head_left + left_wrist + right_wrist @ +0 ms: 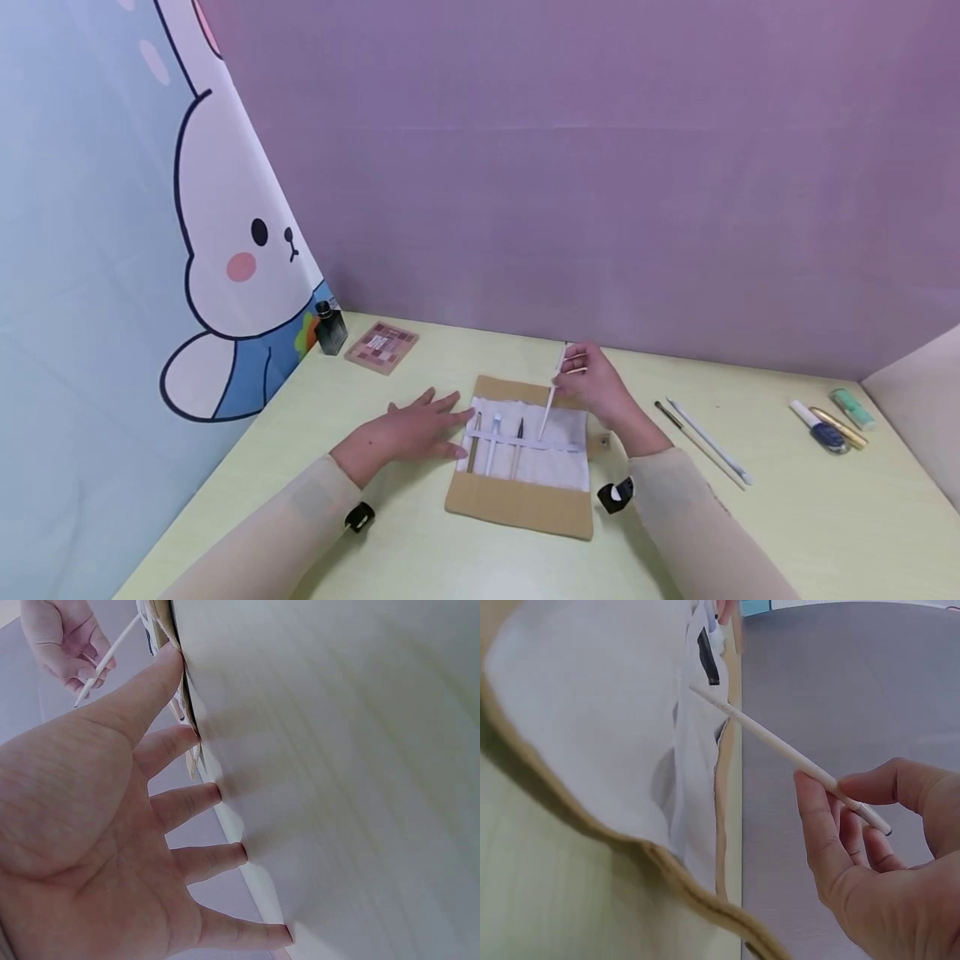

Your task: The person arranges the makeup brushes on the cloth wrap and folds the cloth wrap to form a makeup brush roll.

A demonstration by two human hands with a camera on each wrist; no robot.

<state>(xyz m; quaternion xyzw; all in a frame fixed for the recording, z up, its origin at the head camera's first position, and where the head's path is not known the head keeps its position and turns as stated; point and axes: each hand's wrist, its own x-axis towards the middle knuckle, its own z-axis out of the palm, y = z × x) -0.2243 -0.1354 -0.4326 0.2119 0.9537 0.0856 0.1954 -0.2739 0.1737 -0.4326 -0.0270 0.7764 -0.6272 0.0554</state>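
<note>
A tan brush roll point(517, 510) with a white lining lies unrolled on the table. Several slim brushes stand under its white elastic band point(558, 445): an olive one point(474, 446), a white one point(492, 446) and one with a dark tip point(518, 446). My right hand point(596, 387) pinches a thin white makeup brush point(780, 746) between thumb and fingers, tilted above the roll. The brush's lower end meets the lining near the band; whether it is under the band I cannot tell. My left hand point(411, 433), fingers spread, rests at the roll's left edge.
Right of the roll lie an olive brush point(697, 443) and a white brush point(708, 440). Farther right are a white-and-navy item point(823, 430), a gold tube point(842, 427) and a green item point(852, 409). A palette point(381, 347) and dark bottle point(330, 329) sit back left.
</note>
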